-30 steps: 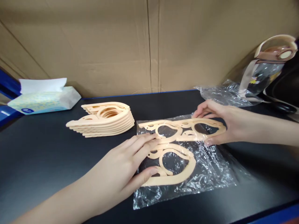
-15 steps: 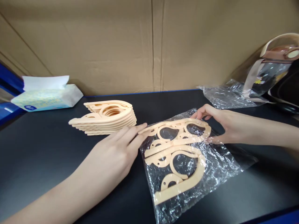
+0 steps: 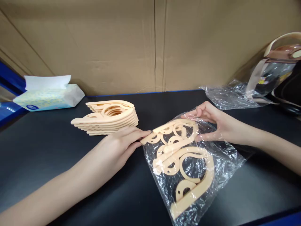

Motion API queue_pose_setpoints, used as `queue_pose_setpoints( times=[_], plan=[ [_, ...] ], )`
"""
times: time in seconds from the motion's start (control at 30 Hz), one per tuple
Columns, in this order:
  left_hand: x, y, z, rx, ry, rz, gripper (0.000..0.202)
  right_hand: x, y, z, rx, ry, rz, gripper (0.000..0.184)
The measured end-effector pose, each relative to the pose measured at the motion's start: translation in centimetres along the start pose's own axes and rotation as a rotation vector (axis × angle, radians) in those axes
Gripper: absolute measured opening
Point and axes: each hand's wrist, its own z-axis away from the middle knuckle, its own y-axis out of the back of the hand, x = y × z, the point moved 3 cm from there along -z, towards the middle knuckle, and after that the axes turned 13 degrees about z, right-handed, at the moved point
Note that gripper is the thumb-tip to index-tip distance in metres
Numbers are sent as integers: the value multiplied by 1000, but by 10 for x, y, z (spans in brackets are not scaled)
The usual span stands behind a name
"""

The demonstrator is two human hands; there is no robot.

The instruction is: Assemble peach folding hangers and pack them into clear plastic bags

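Observation:
A clear plastic bag (image 3: 225, 160) lies on the black table with several cream folding clothes hangers (image 3: 198, 188) inside it. Its far edge is raised and tilted. My left hand (image 3: 119, 142) pinches the upper left corner of the bag, with the tip of one hanger between thumb and fingers. On the other side, my right hand (image 3: 211, 121) grips the bag over the rounded end of the far hangers, thumb in front and fingers behind. Just beyond my left hand stands a neat stack of matching folded hangers (image 3: 105, 117).
A tissue pack (image 3: 50, 97) sits at the back left. At the back right lie another crumpled clear bag (image 3: 230, 97) and a clear bottle (image 3: 272, 75) with a brown lid. Brown cardboard (image 3: 113, 47) stands behind the black table (image 3: 28, 150).
The far edge of the bag has lifted, and the hangers inside have shifted and overlap more. My right hand has moved left, and my left hand has closed on the bag's corner.

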Motion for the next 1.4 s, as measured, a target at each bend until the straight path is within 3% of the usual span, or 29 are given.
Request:
queue_pose_setpoints(
  times=[0.53, 0.73, 0.93, 1.2, 1.4],
  plan=[
    [-7, -12, 3, -39, -47, 181, 27, -2, -13, 0, -96, 58, -232, 48],
    [-3, -9, 1, -59, -30, 146, 28, -2, -14, -1, -59, 58, -180, 48],
    [11, -9, 1, -1, 47, 91, 23, 1, -13, 0, -47, 55, -143, 50],
    [4, -15, 3, 87, 80, 129, 19, 0, -14, -1, -47, 40, -132, 48],
    [11, -11, -2, 65, 105, 135, 19, 2, -13, -1, -11, 29, -95, 52]
  ],
)
